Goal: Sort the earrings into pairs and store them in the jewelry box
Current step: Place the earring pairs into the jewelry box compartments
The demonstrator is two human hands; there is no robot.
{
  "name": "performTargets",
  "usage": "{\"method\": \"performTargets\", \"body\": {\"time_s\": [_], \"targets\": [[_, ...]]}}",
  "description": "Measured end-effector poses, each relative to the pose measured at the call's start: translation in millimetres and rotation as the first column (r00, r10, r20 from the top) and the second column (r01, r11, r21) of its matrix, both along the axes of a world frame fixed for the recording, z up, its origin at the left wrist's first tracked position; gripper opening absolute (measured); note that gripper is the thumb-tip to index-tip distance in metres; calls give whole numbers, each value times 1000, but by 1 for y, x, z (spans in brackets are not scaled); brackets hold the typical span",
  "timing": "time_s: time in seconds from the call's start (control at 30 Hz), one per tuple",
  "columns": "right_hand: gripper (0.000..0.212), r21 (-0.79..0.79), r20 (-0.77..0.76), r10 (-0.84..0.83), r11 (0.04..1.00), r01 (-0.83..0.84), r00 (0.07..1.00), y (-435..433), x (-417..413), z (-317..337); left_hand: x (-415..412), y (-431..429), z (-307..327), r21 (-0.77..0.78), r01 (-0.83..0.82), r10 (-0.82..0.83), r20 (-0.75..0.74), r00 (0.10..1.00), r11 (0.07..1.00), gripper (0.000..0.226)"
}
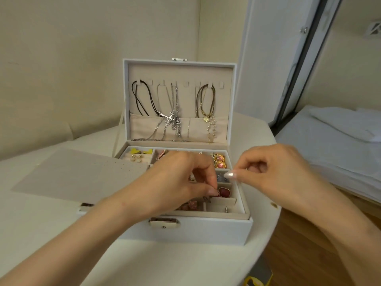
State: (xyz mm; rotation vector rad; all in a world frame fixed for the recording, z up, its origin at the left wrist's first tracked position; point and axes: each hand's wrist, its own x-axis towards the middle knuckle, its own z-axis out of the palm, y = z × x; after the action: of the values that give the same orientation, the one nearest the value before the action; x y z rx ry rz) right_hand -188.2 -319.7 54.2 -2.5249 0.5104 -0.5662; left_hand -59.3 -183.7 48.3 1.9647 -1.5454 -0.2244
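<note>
White table (61,234) carries the open box (206,230). Left hand (181,182) pinches a red earring (225,192) in a right-side compartment, hiding the middle ones. Right hand (278,176) hovers just beside, fingertips (229,174) pressed together; anything held is too small to tell.

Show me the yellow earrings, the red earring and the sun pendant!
yellow earrings (135,150), head view, on the left one.
red earring (225,192), head view, middle of its square stone.
sun pendant (205,119), head view, its centre.
</note>
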Motion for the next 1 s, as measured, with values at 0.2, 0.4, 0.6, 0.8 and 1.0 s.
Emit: {"method": "performTargets", "body": {"time_s": [0.2,0.4,0.6,0.8,1.0], "targets": [[14,119,175,-2,993,-19,985,-8,-3,-1,-9,-7,-12,-103,45,-53,-76,996,994,10],[12,172,172,28,983,-58,985,-10,-4,-2,-12,-10,-16,-140,-43,30,-90,995,989,18],[8,190,156,60,978,-89,986,-8,-4,-6,-7,-7,-12,-6,-98,96,248,964,995,9],[5,202,123,125,968,-149,984,-4,-4,-8,-1,-2,-12,65,-1,-21,331,943,998,2],[35,99,-85,228,971,-220,970,-2,-3,-8,8,2,1,-25,-12,18,253,967,1000,7]]}}
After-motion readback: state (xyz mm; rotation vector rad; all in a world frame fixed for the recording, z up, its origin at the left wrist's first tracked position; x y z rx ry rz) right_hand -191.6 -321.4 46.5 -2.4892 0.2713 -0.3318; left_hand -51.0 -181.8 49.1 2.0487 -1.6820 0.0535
